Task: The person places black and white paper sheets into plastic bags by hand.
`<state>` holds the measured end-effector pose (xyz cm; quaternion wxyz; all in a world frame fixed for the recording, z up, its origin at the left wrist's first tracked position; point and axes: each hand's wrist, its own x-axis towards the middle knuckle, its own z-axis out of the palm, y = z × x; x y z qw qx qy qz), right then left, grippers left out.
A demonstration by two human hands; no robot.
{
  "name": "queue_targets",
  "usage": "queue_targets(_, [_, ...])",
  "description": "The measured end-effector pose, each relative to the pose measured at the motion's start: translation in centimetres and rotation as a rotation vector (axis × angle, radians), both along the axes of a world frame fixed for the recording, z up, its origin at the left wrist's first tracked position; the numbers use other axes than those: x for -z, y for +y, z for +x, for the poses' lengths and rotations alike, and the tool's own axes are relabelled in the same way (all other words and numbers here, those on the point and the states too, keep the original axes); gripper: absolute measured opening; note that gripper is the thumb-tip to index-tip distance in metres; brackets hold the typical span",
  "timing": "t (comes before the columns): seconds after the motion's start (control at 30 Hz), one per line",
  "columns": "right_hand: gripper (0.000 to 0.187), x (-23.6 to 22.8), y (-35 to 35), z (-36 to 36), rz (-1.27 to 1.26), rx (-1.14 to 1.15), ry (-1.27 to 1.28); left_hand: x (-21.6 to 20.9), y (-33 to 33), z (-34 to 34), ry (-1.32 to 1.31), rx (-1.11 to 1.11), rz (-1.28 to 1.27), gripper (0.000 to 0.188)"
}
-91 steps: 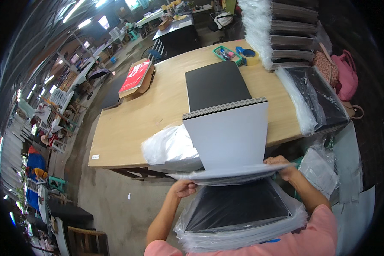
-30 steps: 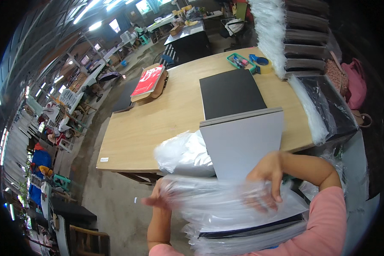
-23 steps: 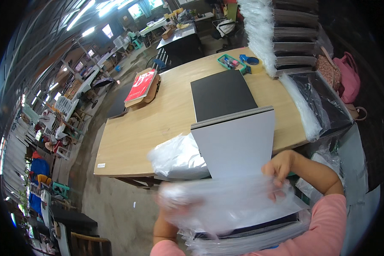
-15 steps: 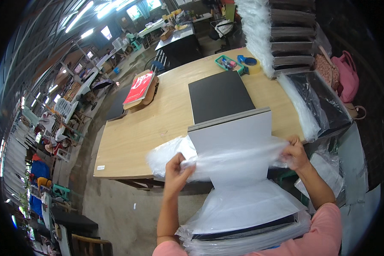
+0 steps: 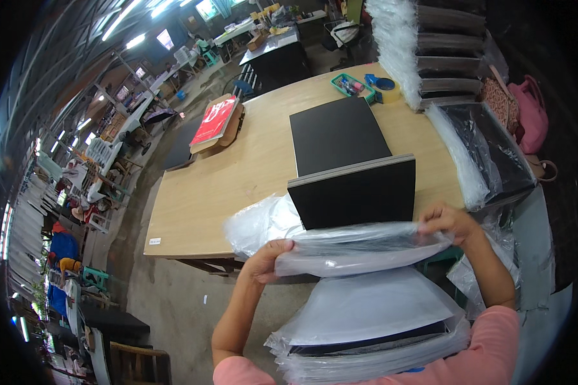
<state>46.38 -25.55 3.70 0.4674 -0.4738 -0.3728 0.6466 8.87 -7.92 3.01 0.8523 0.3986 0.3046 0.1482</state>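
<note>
A black panel (image 5: 359,196) with a layered grey top edge stands tilted at the near edge of the table. Across its bottom stretches a clear plastic bag (image 5: 366,251), crumpled into a wide band. My left hand (image 5: 267,260) pinches the bag's left end, thumb on top. At the other end, my right hand (image 5: 448,222) grips the plastic with curled fingers. Whether the panel's lower edge is inside the bag is hidden. Close to my body lies a stack of plastic-wrapped dark panels (image 5: 372,343), topped by a white sheet (image 5: 372,307).
Behind the panel, a flat black board (image 5: 337,136) lies on the wooden table (image 5: 237,173). Farther back are a green tray (image 5: 353,88) of small items and a tape dispenser (image 5: 384,88). Wrapped panels (image 5: 449,58) are stacked at right; a red-covered packet (image 5: 214,120) sits left.
The white surface that covered the panel's front is gone from it, and its black face shows. Both hands still hold the plastic, which now sits bunched lower against the panel.
</note>
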Motion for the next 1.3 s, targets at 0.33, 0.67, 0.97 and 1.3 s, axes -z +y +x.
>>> queue_targets(0.33, [0.013, 19.3, -5.4, -1.0, -0.163, 0.094, -0.175, 13.8, -7.4, -1.4, 0.336, -0.329, -0.054, 0.022])
queue_targets(0.67, [0.040, 29.5, -4.0, -1.1, -0.245, 0.241, -0.971, 17.0, -2.0, -5.7, 0.778, -0.780, 1.874, 0.035])
queue_targets(0.97, [0.041, -1.8, 6.8, -11.8, 0.553, -0.783, -1.299, 5.7, 7.1, -7.6, 0.586, -0.586, 1.732, 0.020])
queue_targets(1.3, [0.018, 2.6, 28.8, -27.6, 0.591, -0.127, -0.724, 0.0, 10.5, -7.5, 0.073, -0.840, 1.172, 0.010])
